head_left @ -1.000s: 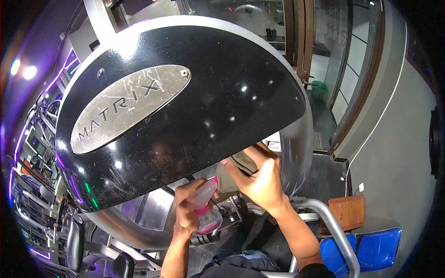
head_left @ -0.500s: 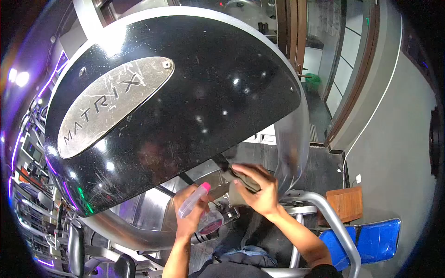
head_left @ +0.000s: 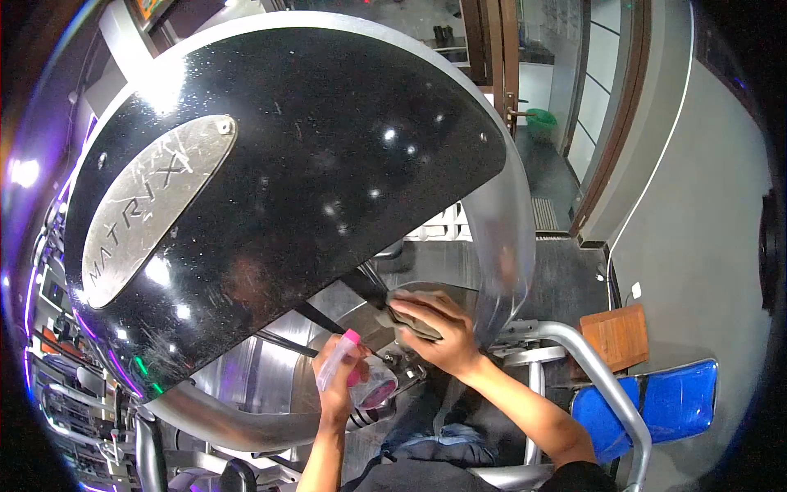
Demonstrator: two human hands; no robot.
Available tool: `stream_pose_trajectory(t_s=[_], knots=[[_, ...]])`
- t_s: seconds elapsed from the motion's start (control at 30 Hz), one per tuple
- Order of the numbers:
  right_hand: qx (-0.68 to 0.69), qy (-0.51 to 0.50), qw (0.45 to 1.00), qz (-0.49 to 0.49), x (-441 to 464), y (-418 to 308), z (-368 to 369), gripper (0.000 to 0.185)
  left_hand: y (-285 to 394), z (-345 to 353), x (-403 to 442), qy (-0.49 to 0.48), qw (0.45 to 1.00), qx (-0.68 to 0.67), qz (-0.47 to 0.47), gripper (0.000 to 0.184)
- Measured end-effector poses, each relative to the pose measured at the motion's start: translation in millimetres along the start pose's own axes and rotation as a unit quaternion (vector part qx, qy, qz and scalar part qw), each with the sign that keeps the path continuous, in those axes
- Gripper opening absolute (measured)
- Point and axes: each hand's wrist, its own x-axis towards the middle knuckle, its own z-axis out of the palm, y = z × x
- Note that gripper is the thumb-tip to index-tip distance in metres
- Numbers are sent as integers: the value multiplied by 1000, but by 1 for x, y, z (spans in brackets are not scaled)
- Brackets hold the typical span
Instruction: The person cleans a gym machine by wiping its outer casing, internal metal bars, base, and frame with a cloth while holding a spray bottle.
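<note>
bottle (head_left: 380, 389), cloth (head_left: 422, 326)
left hand (head_left: 333, 400): fingers round bottle, likely light, best gripped at neck; right hand (head_left: 452, 344): fingers clamping soft-looking cloth.

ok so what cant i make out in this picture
All in the head view:
Cloth: partly covered by the right hand, blurred.
Bottle: partly hidden by the left hand.
Dark bars: upper ends hidden by the panel.
Chair: partly behind the rail.
Gym gear, far left: too small and dim.
</note>
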Motion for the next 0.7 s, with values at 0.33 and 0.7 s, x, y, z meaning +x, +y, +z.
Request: stream_pose_trajectory(t_s=[0.33,0.7], knots=[[0,25,998,53,5,2,-6,37,2,16,2,26,998,-2,-58,38],[8,-82,996,20,-66,73,-15,47,-24,23,-6,8,997,38,-74,34]])
